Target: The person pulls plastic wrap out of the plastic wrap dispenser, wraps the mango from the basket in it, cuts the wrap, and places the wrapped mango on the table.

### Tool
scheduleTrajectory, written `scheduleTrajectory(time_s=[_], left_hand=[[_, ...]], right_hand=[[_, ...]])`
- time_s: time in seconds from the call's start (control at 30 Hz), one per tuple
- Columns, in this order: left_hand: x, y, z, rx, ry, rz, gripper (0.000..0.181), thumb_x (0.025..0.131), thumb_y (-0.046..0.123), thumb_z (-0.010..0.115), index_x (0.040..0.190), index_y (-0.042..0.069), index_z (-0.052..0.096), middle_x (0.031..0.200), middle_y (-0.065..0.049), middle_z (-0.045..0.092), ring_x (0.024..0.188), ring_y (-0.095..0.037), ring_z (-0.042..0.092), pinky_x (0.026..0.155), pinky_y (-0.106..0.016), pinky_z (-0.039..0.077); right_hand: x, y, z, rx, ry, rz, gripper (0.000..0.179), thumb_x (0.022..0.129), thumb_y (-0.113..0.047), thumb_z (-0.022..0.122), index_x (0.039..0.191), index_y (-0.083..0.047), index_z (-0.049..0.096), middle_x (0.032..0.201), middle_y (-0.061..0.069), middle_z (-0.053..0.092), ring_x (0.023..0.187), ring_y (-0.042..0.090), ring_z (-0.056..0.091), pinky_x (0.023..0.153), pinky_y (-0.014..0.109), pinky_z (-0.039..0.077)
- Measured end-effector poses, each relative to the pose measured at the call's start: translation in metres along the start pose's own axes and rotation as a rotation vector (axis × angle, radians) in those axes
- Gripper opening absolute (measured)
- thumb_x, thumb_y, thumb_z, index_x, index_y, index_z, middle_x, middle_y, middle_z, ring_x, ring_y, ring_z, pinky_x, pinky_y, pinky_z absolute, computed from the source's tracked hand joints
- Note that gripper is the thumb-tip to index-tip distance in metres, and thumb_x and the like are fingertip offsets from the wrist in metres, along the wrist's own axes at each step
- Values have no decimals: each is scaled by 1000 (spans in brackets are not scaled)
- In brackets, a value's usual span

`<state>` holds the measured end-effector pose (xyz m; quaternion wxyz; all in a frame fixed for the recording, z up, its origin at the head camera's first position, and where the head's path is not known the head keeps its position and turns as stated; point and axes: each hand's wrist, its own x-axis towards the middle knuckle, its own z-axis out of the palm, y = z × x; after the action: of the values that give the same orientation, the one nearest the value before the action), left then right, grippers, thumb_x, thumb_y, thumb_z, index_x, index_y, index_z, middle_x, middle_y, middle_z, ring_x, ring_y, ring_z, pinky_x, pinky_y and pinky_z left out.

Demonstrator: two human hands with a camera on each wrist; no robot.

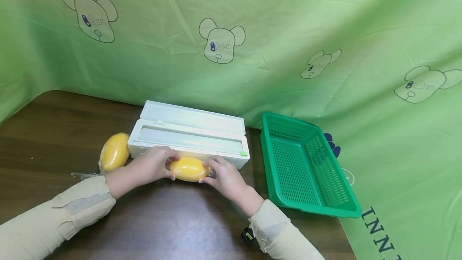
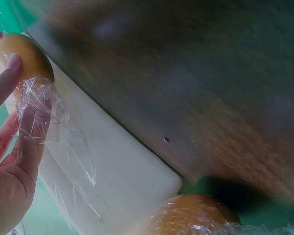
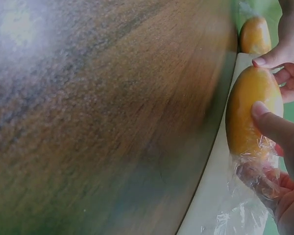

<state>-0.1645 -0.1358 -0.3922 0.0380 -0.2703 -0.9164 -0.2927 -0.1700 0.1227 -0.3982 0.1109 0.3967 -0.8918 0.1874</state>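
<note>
Between my two hands is a yellow mango wrapped in clear cling film, held just in front of a long white box. My left hand grips its left end with thumb and fingers. At the right end my right hand pinches the fruit, thumb on the near side. Loose crumpled film bunches at the end beside the right fingers, and film also gathers under the left fingers. A second wrapped mango lies left of the box, a twist of film trailing from it.
The white cling film box stands with its lid raised, a green slider at its right end. To the right sits a green plastic basket. A small black object lies beside the right sleeve. Green cloth hangs behind the table.
</note>
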Motion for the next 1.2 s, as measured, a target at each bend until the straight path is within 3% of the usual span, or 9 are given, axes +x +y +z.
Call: scheduleTrajectory(time_s=[0.5,1.2], left_hand=[[0,-6,4,-4,-7,22,39,64,7,96,95,2,72,83,3,67,71,-8,54,64,-27,50],[2,-6,5,13,-37,-8,34,70,10,95,95,4,72,73,7,56,67,-7,49,62,-26,46]], right_hand=[[-1,1,2,20,-17,-1,45,78,-21,91,113,-2,72,108,11,68,96,23,69,84,34,57],[-2,6,3,56,-34,34,47,79,-21,90,118,-2,72,109,10,68,98,23,68,85,35,57]])
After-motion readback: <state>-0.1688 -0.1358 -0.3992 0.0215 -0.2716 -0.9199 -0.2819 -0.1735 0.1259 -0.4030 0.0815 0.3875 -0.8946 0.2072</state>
